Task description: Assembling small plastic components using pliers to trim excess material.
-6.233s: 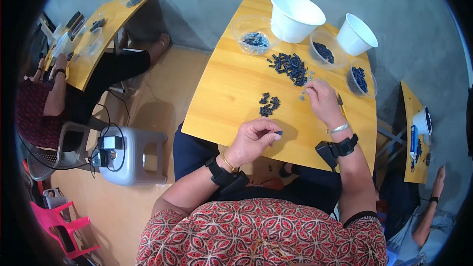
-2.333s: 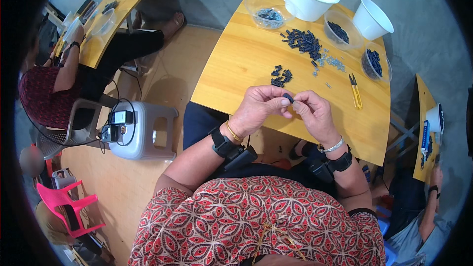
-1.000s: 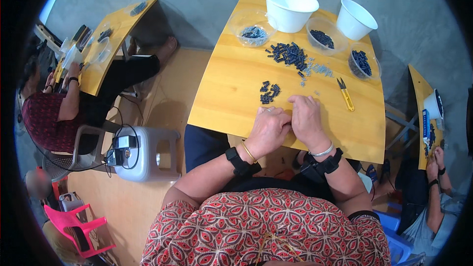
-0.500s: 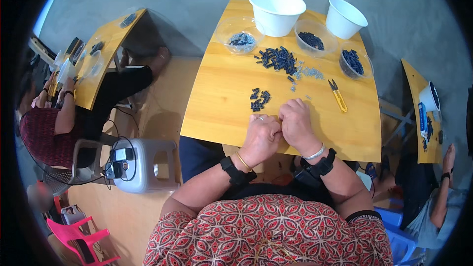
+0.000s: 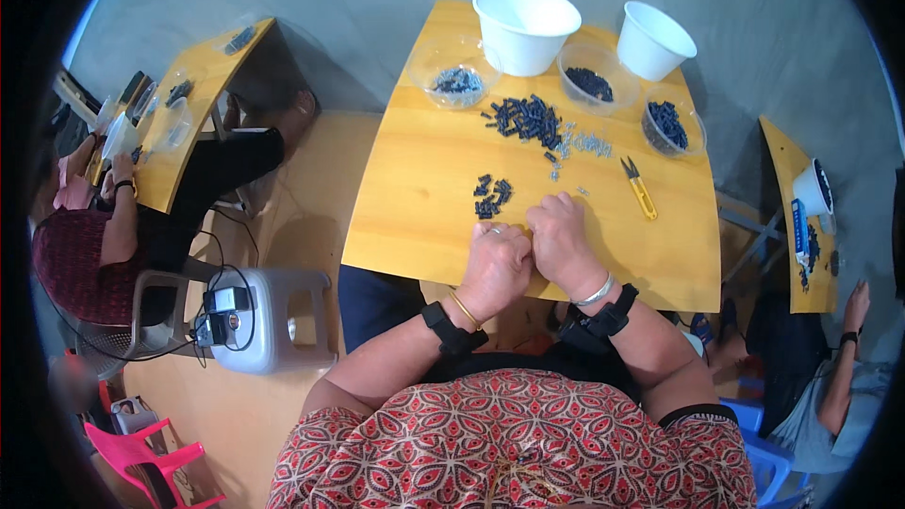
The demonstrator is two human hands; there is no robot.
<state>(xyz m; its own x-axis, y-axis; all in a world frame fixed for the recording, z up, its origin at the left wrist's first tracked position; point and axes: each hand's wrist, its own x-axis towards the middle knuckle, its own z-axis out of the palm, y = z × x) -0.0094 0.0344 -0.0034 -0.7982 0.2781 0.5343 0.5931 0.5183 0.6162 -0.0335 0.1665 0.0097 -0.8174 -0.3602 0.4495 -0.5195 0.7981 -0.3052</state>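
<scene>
Near the front edge of the wooden table, my left hand and my right hand meet, both with curled fingers. Whatever they pinch between them is hidden by the fingers. Just beyond my left hand lies a small group of black plastic pieces. A larger pile of black plastic pieces sits farther back, with small silvery metal parts scattered at its right. Yellow-handled thread snips rest to the right of my right hand, blades pointing away.
Along the back stand two white tubs and clear bowls holding silvery parts, dark pieces and black pieces. Co-workers sit at tables left and right. A grey stool with cables stands on the left floor.
The view has shifted slightly, so the table appears a little more to the left. My hands stay together at the table's front edge, fingers still curled.
</scene>
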